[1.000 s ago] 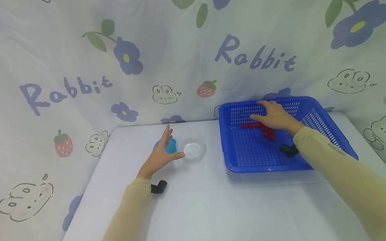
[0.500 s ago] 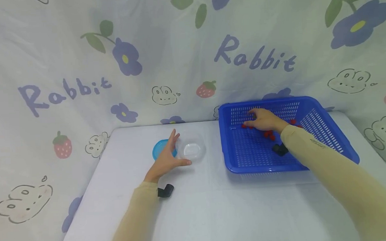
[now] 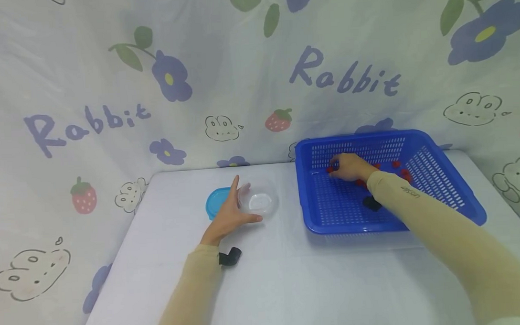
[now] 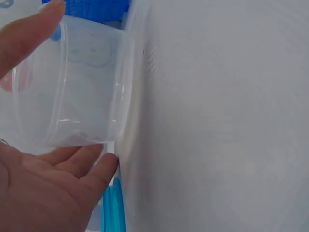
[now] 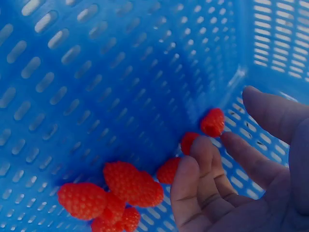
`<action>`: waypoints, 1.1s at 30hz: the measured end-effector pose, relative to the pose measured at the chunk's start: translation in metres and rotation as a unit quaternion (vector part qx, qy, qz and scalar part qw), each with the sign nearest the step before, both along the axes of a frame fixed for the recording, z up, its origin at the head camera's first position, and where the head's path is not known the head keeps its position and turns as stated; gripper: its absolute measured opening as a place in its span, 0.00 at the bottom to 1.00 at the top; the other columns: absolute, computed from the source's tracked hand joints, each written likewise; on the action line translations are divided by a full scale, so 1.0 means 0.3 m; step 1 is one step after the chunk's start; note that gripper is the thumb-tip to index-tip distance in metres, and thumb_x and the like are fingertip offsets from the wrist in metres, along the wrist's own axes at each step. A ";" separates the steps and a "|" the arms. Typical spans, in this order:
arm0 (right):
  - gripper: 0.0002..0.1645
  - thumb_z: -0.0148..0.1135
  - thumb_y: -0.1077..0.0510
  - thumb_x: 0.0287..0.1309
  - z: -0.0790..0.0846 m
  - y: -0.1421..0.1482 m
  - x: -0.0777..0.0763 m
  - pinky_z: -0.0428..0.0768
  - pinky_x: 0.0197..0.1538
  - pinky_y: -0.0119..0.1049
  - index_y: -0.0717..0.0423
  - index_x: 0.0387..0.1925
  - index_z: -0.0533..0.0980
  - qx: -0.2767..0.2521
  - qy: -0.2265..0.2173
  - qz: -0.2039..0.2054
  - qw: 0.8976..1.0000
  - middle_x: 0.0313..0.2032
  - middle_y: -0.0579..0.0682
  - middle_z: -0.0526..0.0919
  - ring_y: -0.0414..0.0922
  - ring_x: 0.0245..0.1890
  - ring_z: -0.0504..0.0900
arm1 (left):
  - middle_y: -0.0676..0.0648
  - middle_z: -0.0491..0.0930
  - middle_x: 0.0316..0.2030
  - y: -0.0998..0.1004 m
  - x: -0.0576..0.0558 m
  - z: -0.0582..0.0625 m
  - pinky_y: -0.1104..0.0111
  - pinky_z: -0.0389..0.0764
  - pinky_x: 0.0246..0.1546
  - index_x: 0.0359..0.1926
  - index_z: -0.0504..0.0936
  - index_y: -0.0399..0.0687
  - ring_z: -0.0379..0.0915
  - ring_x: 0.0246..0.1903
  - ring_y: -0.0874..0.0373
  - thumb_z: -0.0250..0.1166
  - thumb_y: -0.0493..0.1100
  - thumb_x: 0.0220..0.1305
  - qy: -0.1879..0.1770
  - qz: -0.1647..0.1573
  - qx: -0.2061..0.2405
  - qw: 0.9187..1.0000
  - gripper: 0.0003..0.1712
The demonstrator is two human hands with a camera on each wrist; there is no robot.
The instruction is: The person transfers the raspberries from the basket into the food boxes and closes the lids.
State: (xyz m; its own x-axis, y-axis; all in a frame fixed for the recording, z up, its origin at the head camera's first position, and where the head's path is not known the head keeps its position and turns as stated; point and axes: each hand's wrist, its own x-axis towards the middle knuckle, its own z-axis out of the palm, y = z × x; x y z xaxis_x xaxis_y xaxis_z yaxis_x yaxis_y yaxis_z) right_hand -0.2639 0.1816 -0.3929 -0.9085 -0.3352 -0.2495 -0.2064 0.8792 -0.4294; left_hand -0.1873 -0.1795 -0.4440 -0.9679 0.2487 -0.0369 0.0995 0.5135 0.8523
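Note:
A clear plastic cup (image 3: pixel 259 204) stands on the white table, its mouth up. My left hand (image 3: pixel 229 216) is spread beside it; in the left wrist view the thumb (image 4: pixel 29 36) is at the cup's near rim and the fingers (image 4: pixel 99 176) lie low by its wall, with a gap at the palm. A round blue lid (image 3: pixel 215 201) lies flat, partly behind that hand. Inside the blue basket (image 3: pixel 357 227), my right hand (image 5: pixel 241 179) reaches down, index fingertip at a red raspberry (image 5: pixel 212 122) and thumb apart from it. More raspberries (image 5: pixel 128 181) lie along the basket's far wall.
The basket's slotted walls rise around my right hand. A patterned cloth (image 3: pixel 248 77) hangs behind the table (image 3: pixel 290 286). A small black piece (image 3: pixel 231 257) is on my left wrist, and a similar one (image 3: pixel 372 203) on the right.
My left hand has moved right, from over the lid to the cup's side. The right hand has shifted left and lower in the basket, toward the leftmost raspberries, uncovering others on the right.

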 end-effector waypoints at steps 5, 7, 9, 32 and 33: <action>0.29 0.64 0.55 0.53 -0.011 -0.017 -0.001 0.71 0.53 0.54 0.68 0.54 0.71 0.016 0.010 -0.012 1.000 0.47 0.64 0.78 0.62 0.51 0.73 | 0.56 0.61 0.66 0.004 0.004 0.001 0.52 0.52 0.66 0.72 0.34 0.62 0.46 0.69 0.54 0.80 0.48 0.33 -0.008 0.004 0.003 1.000 0.75; 0.28 0.64 0.56 0.52 -0.012 -0.023 0.001 0.71 0.53 0.54 0.68 0.52 0.72 0.022 0.017 -0.022 0.999 0.46 0.63 0.78 0.61 0.50 0.73 | 0.55 0.61 0.66 0.007 0.007 0.009 0.52 0.51 0.66 0.72 0.35 0.59 0.44 0.69 0.54 0.80 0.47 0.35 -0.015 0.003 0.004 1.000 0.73; 0.27 0.65 0.56 0.51 -0.012 -0.028 0.003 0.73 0.51 0.54 0.67 0.51 0.73 0.028 0.023 -0.035 0.999 0.45 0.63 0.78 0.61 0.49 0.75 | 0.53 0.61 0.67 0.013 0.016 0.029 0.52 0.50 0.66 0.72 0.36 0.56 0.43 0.69 0.53 0.79 0.45 0.37 -0.025 0.002 0.006 1.000 0.71; 0.17 0.60 0.57 0.54 -0.054 -0.067 0.005 0.74 0.19 0.48 0.54 0.14 0.68 0.088 0.119 -0.094 0.985 0.16 0.51 0.74 0.51 0.18 0.75 | 0.56 0.64 0.64 0.008 -0.008 -0.034 0.55 0.52 0.66 0.67 0.56 0.52 0.50 0.67 0.59 0.79 0.47 0.37 -0.008 0.014 0.028 0.999 0.57; 0.18 0.60 0.57 0.54 -0.055 -0.065 0.003 0.73 0.18 0.47 0.54 0.13 0.67 0.087 0.117 -0.094 0.985 0.16 0.51 0.73 0.51 0.17 0.75 | 0.56 0.65 0.64 0.009 -0.008 -0.033 0.56 0.53 0.66 0.67 0.57 0.52 0.51 0.67 0.58 0.79 0.47 0.37 -0.008 0.016 0.025 1.000 0.56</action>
